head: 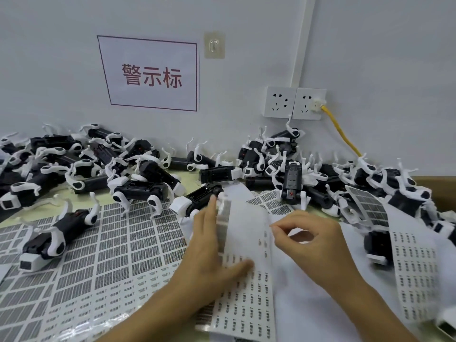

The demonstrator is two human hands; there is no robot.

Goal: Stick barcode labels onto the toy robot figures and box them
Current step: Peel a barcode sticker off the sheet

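A long white label sheet (pixel 246 245) with small printed stickers lies in front of me. My left hand (pixel 209 250) holds its left side, thumb on top of the sheet and fingers along the raised left edge. My right hand (pixel 306 240) pinches thumb and forefinger together at the sheet's right edge, near a small label. Black-and-white toy robot figures (pixel 138 169) lie piled along the wall; one toy robot (pixel 197 198) sits just beyond my left fingertips.
Large barcode label sheets (pixel 116 248) cover the table at left, with two robots lying on them. Another label strip (pixel 414 267) runs down the right. A cardboard box edge (pixel 436 186) shows at far right. Wall sockets with a yellow cable (pixel 340 129) are behind.
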